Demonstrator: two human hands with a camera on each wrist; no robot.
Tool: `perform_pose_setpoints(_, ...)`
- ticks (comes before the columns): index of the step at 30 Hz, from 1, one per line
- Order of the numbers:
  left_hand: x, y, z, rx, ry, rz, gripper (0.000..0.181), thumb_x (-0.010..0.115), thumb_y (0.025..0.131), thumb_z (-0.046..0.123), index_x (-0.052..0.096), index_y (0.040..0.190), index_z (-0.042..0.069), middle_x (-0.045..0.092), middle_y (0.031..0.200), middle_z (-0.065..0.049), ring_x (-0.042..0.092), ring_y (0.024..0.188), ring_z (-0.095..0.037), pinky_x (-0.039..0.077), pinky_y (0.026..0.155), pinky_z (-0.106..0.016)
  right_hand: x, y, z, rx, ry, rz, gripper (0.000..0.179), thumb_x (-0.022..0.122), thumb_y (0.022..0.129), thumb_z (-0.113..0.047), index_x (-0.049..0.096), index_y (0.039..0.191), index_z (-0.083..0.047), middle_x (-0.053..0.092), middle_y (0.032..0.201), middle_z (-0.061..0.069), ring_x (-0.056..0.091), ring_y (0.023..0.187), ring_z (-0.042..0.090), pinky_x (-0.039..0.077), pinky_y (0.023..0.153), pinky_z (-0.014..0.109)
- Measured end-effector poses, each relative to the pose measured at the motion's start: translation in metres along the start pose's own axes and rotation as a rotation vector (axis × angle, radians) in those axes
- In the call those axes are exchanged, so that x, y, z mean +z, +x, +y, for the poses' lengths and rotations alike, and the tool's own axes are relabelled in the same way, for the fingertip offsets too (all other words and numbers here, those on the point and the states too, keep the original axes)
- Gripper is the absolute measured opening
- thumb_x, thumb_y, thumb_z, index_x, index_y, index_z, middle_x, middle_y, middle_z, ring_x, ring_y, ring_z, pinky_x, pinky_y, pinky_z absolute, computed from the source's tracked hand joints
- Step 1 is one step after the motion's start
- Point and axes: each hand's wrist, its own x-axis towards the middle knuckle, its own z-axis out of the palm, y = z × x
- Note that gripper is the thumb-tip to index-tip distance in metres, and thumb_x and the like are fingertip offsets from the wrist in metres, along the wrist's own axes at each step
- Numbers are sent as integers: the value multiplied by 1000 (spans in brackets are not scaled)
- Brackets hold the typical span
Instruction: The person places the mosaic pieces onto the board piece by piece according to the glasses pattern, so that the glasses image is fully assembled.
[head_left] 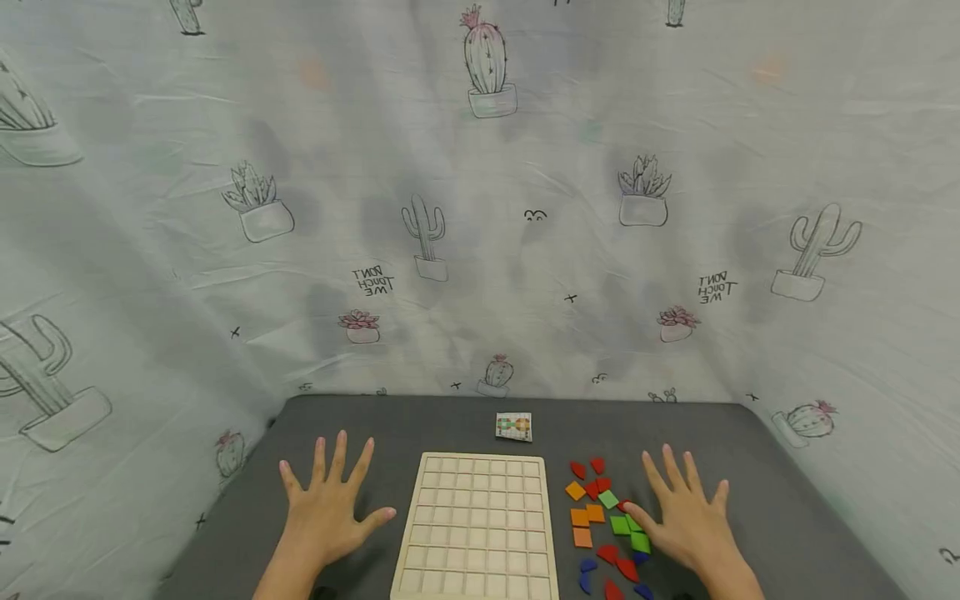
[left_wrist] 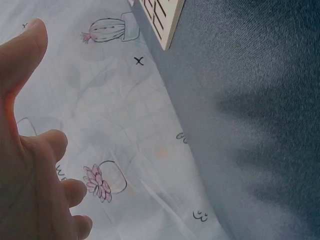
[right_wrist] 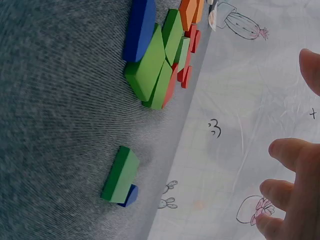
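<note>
Two hands, bare, fingers and thumbs spread wide: left hand (head_left: 324, 510) above the table, just left of the wooden board (head_left: 477, 517); right hand (head_left: 686, 523) at the right of the loose coloured pieces, thumb overlapping their edge in the head view, yet fingers apart from them in the right wrist view. Between the hands, counted from the head view: four orange squares (head_left: 582, 537), four green pieces (head_left: 640, 543), eight red pieces (head_left: 627, 569), some with curved sides, and four blue pieces (head_left: 585, 583), all scattered along the right side of the board, some touching. From the right wrist, one more green block (right_wrist: 120, 175) off by itself, with a blue one (right_wrist: 131, 195) tucked against it. One board, lying flat, divided by thin ridges into rows of small square compartments, apparently seven columns across, pale wooden floors showing; near edge cut off by the frame. Beyond its far edge, one small printed packet (head_left: 513, 427), too small to read. Beneath everything, a dark grey table (head_left: 405, 425). Behind and to both sides, a whitish, wrinkled cloth (head_left: 487, 317) printed with potted cacti, succulents, small crosses and mirrored lettering in two places.
</note>
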Motion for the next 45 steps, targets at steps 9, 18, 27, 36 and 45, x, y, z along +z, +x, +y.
perform_pose_setpoints(9,5,2,1,27,-23,7,97,47,78,79,20,153,24,14,156,-24,10,141,-52,-7,103,-80,1,4,6,-24,44,19,84,51,87,-64,34,148,-8,22,152,27,17,138,51,3,98,82)
perform_pose_setpoints(18,27,-2,3,151,-252,-22,84,60,85,58,29,151,17,24,153,-23,26,138,-48,16,103,-78,3,-5,24,-59,332,26,69,60,93,-38,37,144,2,38,143,31,38,127,53,37,96,70)
perform_pose_setpoints(27,51,-3,4,248,-693,-250,67,60,92,38,37,146,6,32,149,-27,32,132,-53,15,101,-80,16,-17,29,50,559,-37,58,62,93,-33,47,140,-2,53,133,26,57,114,42,55,88,47)
perform_pose_setpoints(36,69,7,1,341,-833,-280,51,62,93,25,51,137,2,46,140,-22,49,127,-35,26,99,-76,32,-26,35,103,854,-86,53,61,93,-22,46,137,3,52,134,25,59,117,21,54,87,20)
perform_pose_setpoints(45,87,0,-5,308,-891,-279,53,63,91,31,54,134,2,46,142,-18,41,134,-28,14,105,-69,40,-30,38,117,925,-89,51,63,92,-20,48,134,5,54,131,26,59,105,-5,51,83,11)
